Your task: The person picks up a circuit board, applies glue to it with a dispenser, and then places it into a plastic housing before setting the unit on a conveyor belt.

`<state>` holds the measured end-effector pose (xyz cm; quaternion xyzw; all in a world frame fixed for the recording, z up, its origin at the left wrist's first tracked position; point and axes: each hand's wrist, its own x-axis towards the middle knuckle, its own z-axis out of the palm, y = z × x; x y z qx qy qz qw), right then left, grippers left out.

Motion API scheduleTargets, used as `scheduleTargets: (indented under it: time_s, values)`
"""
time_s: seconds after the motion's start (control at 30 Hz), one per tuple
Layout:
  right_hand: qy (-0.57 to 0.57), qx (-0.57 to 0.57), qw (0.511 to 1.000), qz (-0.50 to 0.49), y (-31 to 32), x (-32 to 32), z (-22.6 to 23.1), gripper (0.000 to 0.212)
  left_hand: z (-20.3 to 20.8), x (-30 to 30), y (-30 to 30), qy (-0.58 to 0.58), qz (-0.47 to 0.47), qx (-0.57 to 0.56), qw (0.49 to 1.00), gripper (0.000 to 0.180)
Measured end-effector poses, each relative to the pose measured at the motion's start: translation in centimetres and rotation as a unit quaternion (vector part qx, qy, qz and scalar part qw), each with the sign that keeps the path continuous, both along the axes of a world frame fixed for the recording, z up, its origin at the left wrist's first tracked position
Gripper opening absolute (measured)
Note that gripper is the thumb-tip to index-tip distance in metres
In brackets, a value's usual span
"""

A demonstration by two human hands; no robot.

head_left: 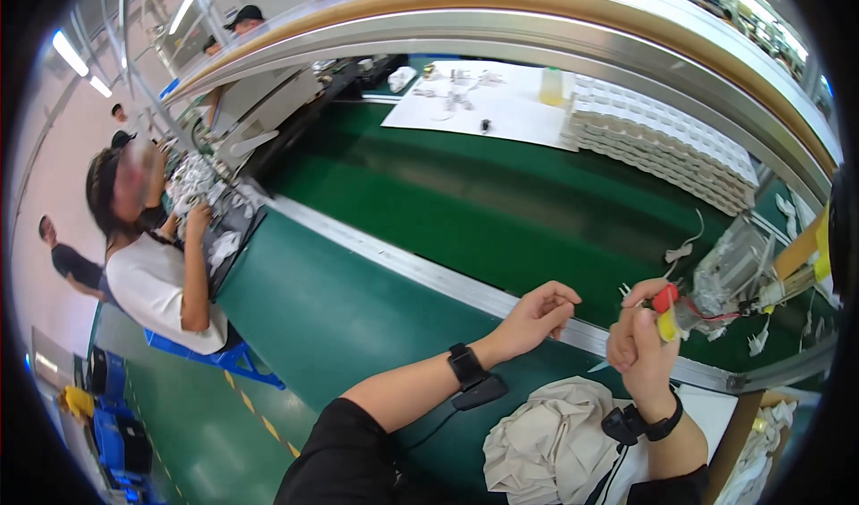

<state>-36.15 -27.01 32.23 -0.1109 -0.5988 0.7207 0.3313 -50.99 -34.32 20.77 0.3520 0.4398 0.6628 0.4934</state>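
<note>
My left hand (540,314) hovers over the metal rail, its fingers loosely bent and nothing visible in them. Further right, my right hand (639,337) is raised with fingers curled in and thumb up, right beside a red and yellow piece (666,300). That piece is at the end of a plastic-wrapped fixture (729,259) with a red wire. Small thin prongs (625,290) show past the right fingers, and a pale pointed tip (598,367) sticks out below them. What the right fingers close on is hidden. Both wrists wear black straps with small boxes.
A bundle of cream cloth (548,441) lies on the green table (358,317) below my hands. Beyond the metal rail (429,274) runs a green belt (394,183). Stacked pale trays (662,147) stand at the back; a white plug with cable (678,253) lies nearer. A co-worker (161,263) sits left.
</note>
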Motion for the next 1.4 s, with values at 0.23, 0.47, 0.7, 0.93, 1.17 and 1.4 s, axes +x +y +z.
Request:
scheduleTargets:
  time_s: [0.23,0.47,0.7,0.93,1.17,1.4]
  values:
    - [-0.02,-0.009,1.0,0.013,0.5,0.4,0.0,0.031,0.0,-0.1,0.3,-0.002,0.003,-0.008,1.0,0.009]
    - [-0.029,-0.02,0.999,0.026,0.5,0.5,0.4,0.024,-0.4,0.0,0.4,-0.028,0.024,-0.001,0.999,0.009]
    - [-0.03,-0.018,0.999,0.024,0.4,0.4,0.3,0.028,0.6,-0.2,-0.2,-0.015,-0.021,-0.028,0.999,0.012]
    - [-0.029,-0.021,0.999,0.029,0.5,0.5,0.5,0.025,1.1,-0.4,-0.6,0.003,-0.038,-0.07,0.997,0.012]
    - [-0.003,0.002,0.999,0.035,0.2,-0.5,-0.4,0.029,0.9,-0.2,-0.4,-0.009,0.0,-0.058,0.998,0.017]
    - [0.014,0.004,1.0,0.004,-0.2,-0.2,-0.2,0.025,0.1,-0.1,-0.1,-0.016,-0.019,0.003,1.0,0.016]
